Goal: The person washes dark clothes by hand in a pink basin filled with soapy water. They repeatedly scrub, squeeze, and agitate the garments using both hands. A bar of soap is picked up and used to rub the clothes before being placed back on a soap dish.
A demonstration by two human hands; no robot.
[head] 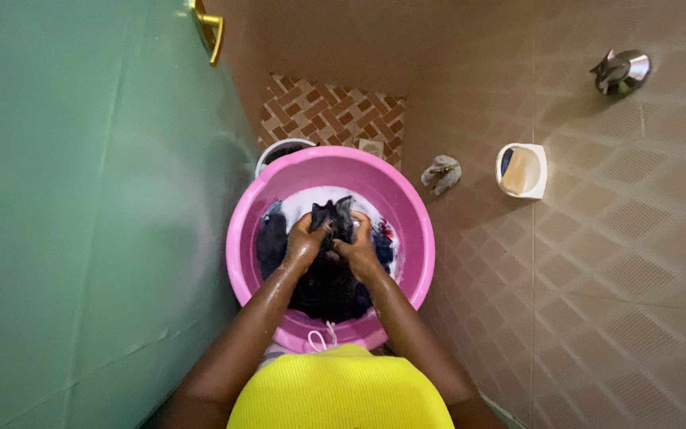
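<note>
head view: both hands' grip, left hand and right hand, clenches upright dark cloth.

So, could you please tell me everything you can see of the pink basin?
The basin is round, glossy pink, plastic by its look, and stands upright on the floor beside the green wall. It holds sudsy water and dark laundry. The left hand and right hand grip a dark cloth together over it. A white bucket stands just behind it.
</note>
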